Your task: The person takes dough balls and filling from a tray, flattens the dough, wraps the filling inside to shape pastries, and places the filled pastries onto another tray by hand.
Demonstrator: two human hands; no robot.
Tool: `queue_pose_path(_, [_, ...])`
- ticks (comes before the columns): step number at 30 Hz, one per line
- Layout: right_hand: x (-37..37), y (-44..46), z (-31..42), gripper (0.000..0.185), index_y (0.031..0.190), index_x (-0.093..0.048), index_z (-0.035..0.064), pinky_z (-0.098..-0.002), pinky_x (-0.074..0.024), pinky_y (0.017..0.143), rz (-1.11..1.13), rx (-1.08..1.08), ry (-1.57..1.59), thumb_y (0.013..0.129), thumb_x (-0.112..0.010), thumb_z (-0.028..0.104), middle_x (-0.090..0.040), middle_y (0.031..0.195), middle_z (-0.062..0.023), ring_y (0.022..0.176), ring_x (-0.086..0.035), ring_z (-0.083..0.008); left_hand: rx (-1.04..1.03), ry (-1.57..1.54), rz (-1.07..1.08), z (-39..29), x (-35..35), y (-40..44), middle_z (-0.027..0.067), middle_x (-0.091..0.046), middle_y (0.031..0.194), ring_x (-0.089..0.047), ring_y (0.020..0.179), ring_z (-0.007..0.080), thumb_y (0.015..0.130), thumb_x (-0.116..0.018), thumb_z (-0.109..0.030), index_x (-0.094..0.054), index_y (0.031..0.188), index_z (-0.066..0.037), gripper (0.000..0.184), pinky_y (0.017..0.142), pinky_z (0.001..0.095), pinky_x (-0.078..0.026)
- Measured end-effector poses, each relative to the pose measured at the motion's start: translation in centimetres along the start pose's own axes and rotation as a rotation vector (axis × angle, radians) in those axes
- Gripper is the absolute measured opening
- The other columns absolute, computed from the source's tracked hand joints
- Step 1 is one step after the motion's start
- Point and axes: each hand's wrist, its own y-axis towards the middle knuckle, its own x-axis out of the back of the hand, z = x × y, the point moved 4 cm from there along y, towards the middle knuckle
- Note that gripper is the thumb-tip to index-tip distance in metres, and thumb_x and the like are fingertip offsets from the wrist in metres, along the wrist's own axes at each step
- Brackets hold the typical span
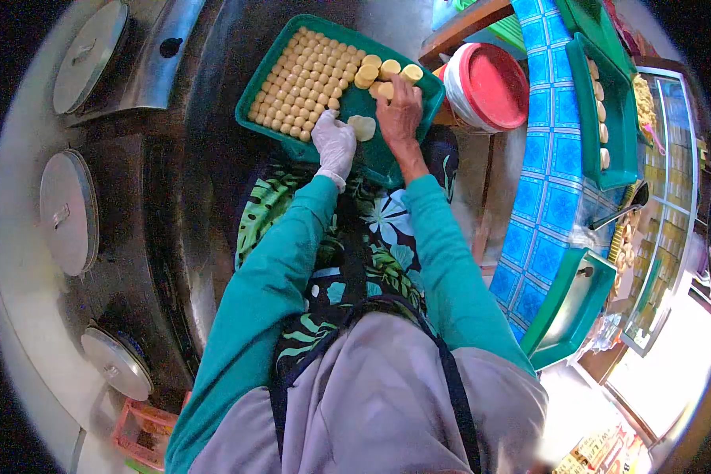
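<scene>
Over 1 green tray (378, 156), 2 hands (336, 146) (400, 118) flank 1 flat pale disc (363, 128).

Dough balls (304, 88) lie at ten o'clock in the tray (374, 158), dough rounds (389, 69) at two; a lidded bucket (494, 87) stands outside at three.

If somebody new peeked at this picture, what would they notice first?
Probably the many small, round, pale-yellow balls packed into the left side of the green rectangular tray. Next, the left hand in a thin white glove and the bare right hand, both at that tray. Just right of it, the white bucket with its round red lid stands out.
</scene>
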Motion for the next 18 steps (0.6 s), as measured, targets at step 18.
queue_pose_path(18, [-0.8,-6.0,0.1,0.027,0.099,-0.065,0.001,-0.0488,-0.048,0.074,0.192,-0.241,0.123,0.072,-0.065,0.005,-0.062,0.089,-0.0219,0.083,-0.058,-0.0397,-0.046,0.015,0.065,-2.0,1.3,-0.6,0.0187,-0.068,0.079,-0.067,0.076,0.032,0.073,-0.063,-0.009,-0.067,0.099,0.002,0.029,0.071,0.0399,-0.051])
